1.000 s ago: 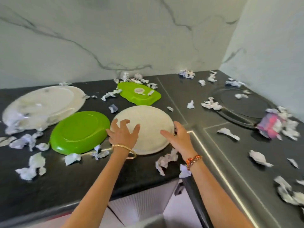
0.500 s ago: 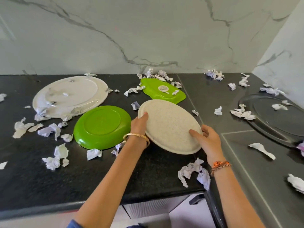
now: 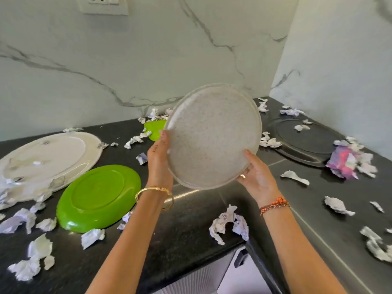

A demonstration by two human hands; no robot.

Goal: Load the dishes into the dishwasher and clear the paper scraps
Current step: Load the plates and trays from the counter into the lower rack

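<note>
A speckled beige plate [image 3: 214,134] is held up off the black counter [image 3: 182,234], tilted with its underside toward me. My left hand [image 3: 159,160] grips its left rim and my right hand [image 3: 255,177] grips its lower right rim. An upside-down green plate [image 3: 97,197] lies at my left, a large white plate [image 3: 48,160] behind it. A second green dish [image 3: 154,128] is partly hidden behind the held plate. A dark glass plate [image 3: 305,141] lies at the right. Crumpled paper scraps [image 3: 229,223] are scattered all over the counter.
A pink and purple crumpled paper wad [image 3: 345,161] lies by the glass plate. Marble walls meet in a corner at the back right. A wall socket [image 3: 104,4] is high at the left. Below the counter edge a white ribbed cabinet front [image 3: 197,279] shows.
Both hands took the beige plate by its rim and lifted it from flat on the counter to a tilted position in the air. The view has tipped upward.
</note>
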